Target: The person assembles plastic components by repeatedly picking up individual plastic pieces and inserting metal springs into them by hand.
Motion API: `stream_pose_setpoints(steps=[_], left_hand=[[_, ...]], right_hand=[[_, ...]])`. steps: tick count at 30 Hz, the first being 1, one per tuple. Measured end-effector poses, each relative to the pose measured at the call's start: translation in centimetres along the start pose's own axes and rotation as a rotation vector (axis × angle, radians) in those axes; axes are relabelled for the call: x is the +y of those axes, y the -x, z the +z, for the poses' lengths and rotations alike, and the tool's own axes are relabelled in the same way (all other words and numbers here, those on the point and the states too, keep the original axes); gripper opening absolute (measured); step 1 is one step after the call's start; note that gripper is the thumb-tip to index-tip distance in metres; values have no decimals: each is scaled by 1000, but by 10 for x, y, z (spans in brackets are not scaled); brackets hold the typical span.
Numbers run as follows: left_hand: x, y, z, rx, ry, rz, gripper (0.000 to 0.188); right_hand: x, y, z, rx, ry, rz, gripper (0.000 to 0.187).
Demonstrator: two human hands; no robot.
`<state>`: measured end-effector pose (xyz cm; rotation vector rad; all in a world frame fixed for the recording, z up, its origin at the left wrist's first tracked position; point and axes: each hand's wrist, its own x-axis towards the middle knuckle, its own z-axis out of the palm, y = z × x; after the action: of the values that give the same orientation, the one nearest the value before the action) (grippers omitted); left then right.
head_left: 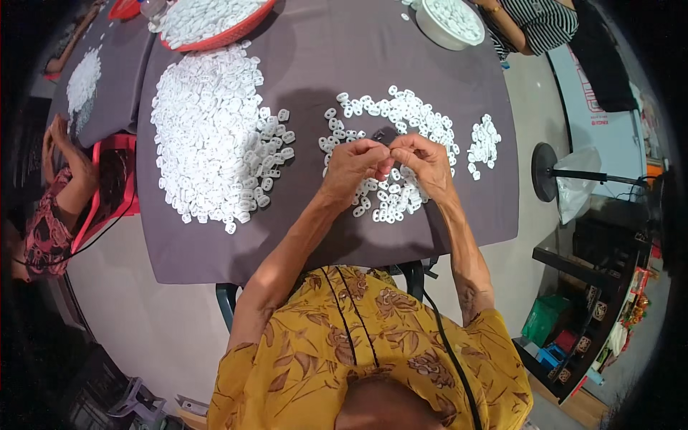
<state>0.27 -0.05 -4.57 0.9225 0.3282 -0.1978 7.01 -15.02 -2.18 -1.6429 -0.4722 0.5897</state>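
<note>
My left hand (355, 166) and my right hand (426, 163) meet fingertip to fingertip above the table, both pinched closed. Whatever sits between the fingertips is too small and covered to name. Around and under them lies a loose ring of small white plastic pieces with holes (423, 115), partly hidden by my hands. Just beyond my fingertips is a small dark object (383, 134), its kind unclear. Left of my hands spreads a large heap of the same white pieces (204, 136). A smaller cluster of white pieces (485, 140) lies to the right.
At the far left of the grey-covered table (308, 247) stands a red basket (229, 36) full of white pieces. A white bowl (437, 36) of them is at the far right, near a person in a striped top (541, 25). Another person's hands (59, 136) are at the left table, beside a red chair (111, 179).
</note>
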Motion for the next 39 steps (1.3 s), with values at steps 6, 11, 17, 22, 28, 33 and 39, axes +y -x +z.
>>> stream_pose_setpoints(steps=[6,11,17,22,28,33,39], left_hand=[[10,-9,-32,420,-993,630,11],[2,-32,-31,302,-1545,779,17],[-3,-46,-32,266,-1697,819,7],[-3,-50,-30,259,-1653,884,5],[14,-40,-16,261,-1137,835,7],[50,-10,19,56,81,320,16],[53,4,36,44,222,348,15]], right_hand=[[8,0,-5,105,9,88,10],[5,-1,-3,113,126,56,8],[-1,1,-3,110,187,51,8],[-2,-2,-3,116,208,40,8],[-18,-11,-7,163,233,8,7],[-48,-17,-8,153,74,-58,7],[-69,-15,-2,121,23,-155,8]])
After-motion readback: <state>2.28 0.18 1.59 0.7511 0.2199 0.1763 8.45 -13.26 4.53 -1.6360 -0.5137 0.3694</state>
